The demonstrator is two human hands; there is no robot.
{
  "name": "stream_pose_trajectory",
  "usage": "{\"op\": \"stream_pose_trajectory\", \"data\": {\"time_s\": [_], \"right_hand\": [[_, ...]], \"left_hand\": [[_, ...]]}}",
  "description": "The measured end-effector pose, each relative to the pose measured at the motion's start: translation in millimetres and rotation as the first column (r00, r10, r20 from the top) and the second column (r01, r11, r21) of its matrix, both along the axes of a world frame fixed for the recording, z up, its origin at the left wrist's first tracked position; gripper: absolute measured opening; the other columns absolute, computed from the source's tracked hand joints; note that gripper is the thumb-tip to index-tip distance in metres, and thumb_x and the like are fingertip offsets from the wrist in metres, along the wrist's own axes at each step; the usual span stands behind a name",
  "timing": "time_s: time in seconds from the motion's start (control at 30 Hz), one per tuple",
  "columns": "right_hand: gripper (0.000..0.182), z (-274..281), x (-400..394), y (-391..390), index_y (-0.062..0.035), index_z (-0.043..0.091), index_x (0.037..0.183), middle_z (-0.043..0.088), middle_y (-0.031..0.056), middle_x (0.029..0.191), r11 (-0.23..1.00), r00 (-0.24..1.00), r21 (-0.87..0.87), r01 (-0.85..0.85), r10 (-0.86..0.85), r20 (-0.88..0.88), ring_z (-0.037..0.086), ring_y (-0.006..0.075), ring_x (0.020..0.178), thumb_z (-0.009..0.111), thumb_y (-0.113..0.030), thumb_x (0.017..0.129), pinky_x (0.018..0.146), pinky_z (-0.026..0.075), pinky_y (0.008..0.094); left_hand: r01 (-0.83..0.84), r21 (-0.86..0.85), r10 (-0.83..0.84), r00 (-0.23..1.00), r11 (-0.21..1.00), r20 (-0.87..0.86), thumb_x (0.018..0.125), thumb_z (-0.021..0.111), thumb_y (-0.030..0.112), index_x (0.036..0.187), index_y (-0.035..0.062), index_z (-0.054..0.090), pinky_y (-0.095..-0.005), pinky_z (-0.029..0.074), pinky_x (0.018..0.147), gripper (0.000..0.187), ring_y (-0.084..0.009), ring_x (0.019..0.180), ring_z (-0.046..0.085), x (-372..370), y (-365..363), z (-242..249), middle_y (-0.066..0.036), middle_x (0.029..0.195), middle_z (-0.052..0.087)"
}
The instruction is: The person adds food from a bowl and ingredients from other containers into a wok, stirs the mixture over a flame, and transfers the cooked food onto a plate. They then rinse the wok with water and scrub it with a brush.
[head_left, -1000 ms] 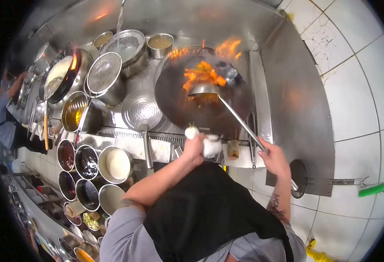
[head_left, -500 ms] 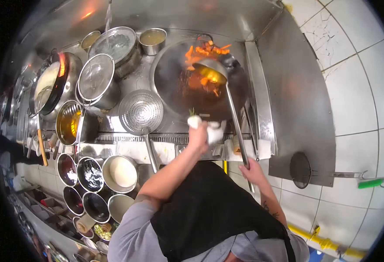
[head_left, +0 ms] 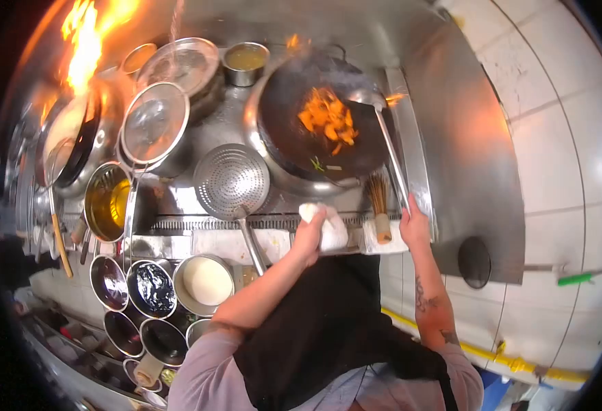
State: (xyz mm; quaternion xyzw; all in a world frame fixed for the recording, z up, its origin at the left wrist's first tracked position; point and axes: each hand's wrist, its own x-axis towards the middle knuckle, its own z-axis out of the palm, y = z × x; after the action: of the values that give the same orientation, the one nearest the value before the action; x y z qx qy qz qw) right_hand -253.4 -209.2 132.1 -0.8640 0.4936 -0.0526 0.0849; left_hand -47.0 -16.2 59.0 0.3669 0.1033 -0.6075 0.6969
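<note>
My left hand [head_left: 308,240] is closed on a folded white cloth [head_left: 332,229] just below the near rim of the black wok [head_left: 280,109]. Whether the cloth also grips the wok is hidden. Orange food pieces [head_left: 327,116] lie in the wok, with a few green shreds [head_left: 317,164] near its front. In my right hand [head_left: 415,225] is the long handle of a steel ladle [head_left: 391,147]. Its bowl rests at or just above the wok's far right side, partly blurred.
Left of the wok lie a perforated skimmer [head_left: 231,179] and a mesh strainer [head_left: 154,123]. Tall flames [head_left: 85,55] rise over another wok. A bamboo brush [head_left: 381,212] stands by the front ledge. Several sauce pots, including a white one [head_left: 205,281], sit at front left.
The ladle bowl has moved right, to the wok's far right side. Food has gathered mid-wok. My left hand with the cloth is lower, and flames have risen at the left.
</note>
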Motion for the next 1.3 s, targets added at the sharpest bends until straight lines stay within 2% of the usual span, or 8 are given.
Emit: {"op": "stream_pose_trajectory", "data": {"time_s": [0.23,0.3,0.43,0.6,0.83,1.07,1.23,1.3], "right_hand": [[0.041,37.2,189.6,15.4,-0.0056,0.051,0.134,0.069,0.0169,0.083,0.867,0.789,0.19,-0.46,0.301,0.535,0.068,0.0298,0.069,0.057,-0.012,0.094,0.064,0.053,0.0416],[0.027,78.1,269.0,36.0,0.0008,0.057,0.117,0.065,0.0142,0.073,0.686,0.858,0.609,-0.398,0.043,0.512,0.064,0.0248,0.054,0.059,-0.012,0.093,0.05,0.05,0.0412],[0.013,64.7,400.4,29.3,0.0002,0.059,0.094,0.058,0.0103,0.061,0.806,0.866,0.413,-0.423,0.227,0.445,0.054,0.0207,0.044,0.049,-0.003,0.086,0.04,0.041,0.0384],[0.014,16.5,508.2,-26.7,0.007,0.058,0.094,0.056,0.0097,0.061,0.421,0.966,0.87,-0.254,0.071,0.248,0.052,0.0172,0.045,0.054,-0.004,0.085,0.042,0.046,0.0352],[0.036,57.4,430.5,19.6,0.0045,0.063,0.116,0.065,0.0279,0.114,0.879,0.889,0.181,-0.441,0.456,-0.051,0.059,0.0386,0.117,0.06,-0.012,0.084,0.097,0.049,0.042],[0.036,51.1,433.2,3.2,0.0057,0.058,0.116,0.068,0.0255,0.094,0.72,0.76,0.257,-0.644,0.565,0.322,0.07,0.0361,0.083,0.058,-0.007,0.083,0.073,0.056,0.0439],[0.017,26.8,492.1,15.4,0.0074,0.056,0.082,0.063,0.0146,0.068,0.438,0.778,0.656,-0.614,0.474,0.411,0.059,0.0216,0.046,0.051,-0.007,0.088,0.048,0.051,0.0331],[0.017,29.2,507.9,4.8,-0.0002,0.051,0.078,0.058,0.0077,0.064,-0.361,0.934,0.865,-0.348,-0.057,0.352,0.056,0.0157,0.046,0.049,-0.008,0.093,0.046,0.05,0.028]], "left_hand": [[0.035,0.014,-0.038,0.922,0.999,0.385,0.09,0.066,0.017,0.124,0.0044,0.056,-0.0353,0.05,0.088,0.038,-0.0191,0.1,0.063,-4.9,59.9,21.5,-0.008,0.109,0.065],[0.134,-0.037,-0.119,0.953,0.99,0.277,0.088,0.066,0.013,0.129,0.0026,0.054,-0.0361,0.05,0.088,0.044,-0.0197,0.102,0.063,-3.5,75.3,43.1,-0.01,0.114,0.065],[0.087,-0.149,-0.07,0.991,0.985,0.115,0.087,0.066,0.009,0.13,0.0002,0.051,-0.0361,0.052,0.09,0.047,-0.0222,0.104,0.065,7.5,103.2,87.0,-0.011,0.119,0.063],[-0.137,-0.139,0.158,0.976,0.981,0.151,0.084,0.07,0.005,0.128,-0.0007,0.052,-0.0352,0.053,0.087,0.047,-0.0211,0.101,0.065,-7.0,144.4,111.9,-0.01,0.115,0.065],[-0.487,0.048,0.426,0.805,0.872,0.413,0.083,0.071,0.005,0.13,-0.0012,0.051,-0.0355,0.051,0.091,0.051,-0.0206,0.103,0.063,-47.3,181.7,69.8,-0.01,0.116,0.064],[-0.66,0.143,0.583,0.729,0.737,0.359,0.084,0.066,0.007,0.131,-0.0007,0.05,-0.0406,0.052,0.089,0.051,-0.0252,0.102,0.064,-108.4,174.6,80.3,-0.012,0.117,0.063],[-0.749,0.162,0.671,0.652,0.643,0.353,0.084,0.064,0.006,0.132,-0.0014,0.05,-0.0411,0.053,0.091,0.051,-0.0276,0.105,0.064,-154.9,169.1,67.5,-0.014,0.121,0.062],[-0.796,0.168,0.726,0.601,0.581,0.334,0.085,0.064,0.005,0.133,-0.0032,0.049,-0.0409,0.053,0.092,0.052,-0.0277,0.108,0.064,-178.1,172.0,57.1,-0.015,0.123,0.062]]}}
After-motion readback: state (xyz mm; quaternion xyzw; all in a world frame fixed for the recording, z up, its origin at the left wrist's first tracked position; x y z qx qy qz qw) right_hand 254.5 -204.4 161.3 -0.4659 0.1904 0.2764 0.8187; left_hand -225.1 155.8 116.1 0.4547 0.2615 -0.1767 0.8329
